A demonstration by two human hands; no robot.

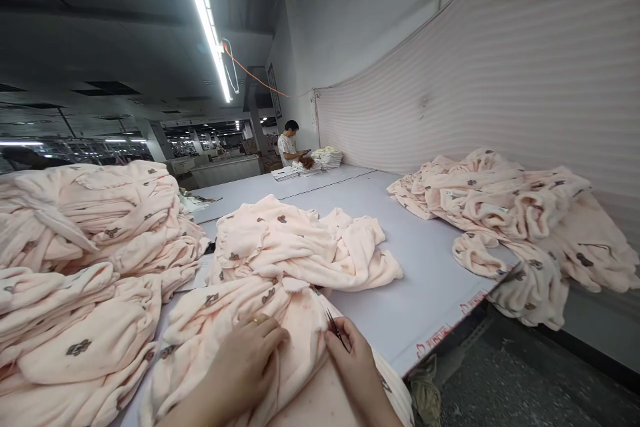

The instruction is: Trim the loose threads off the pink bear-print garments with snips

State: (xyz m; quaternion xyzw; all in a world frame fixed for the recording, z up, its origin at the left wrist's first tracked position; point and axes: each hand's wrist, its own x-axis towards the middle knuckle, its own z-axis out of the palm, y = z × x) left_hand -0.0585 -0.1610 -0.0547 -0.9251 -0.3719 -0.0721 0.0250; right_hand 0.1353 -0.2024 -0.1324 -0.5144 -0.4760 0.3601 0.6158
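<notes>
A pale pink fleece garment with small brown motifs lies bunched on the table right in front of me. My left hand rests flat on it with the fingers together, a ring on one finger. My right hand is closed around small thread snips, whose thin dark blades point up and left at the fabric between both hands. Behind it lies another crumpled pink garment.
A tall stack of folded pink garments fills the left. More pink garments spill over the table's right edge. A striped cloth wall hangs on the right. A person works at the far end beside stacks of folded cloth.
</notes>
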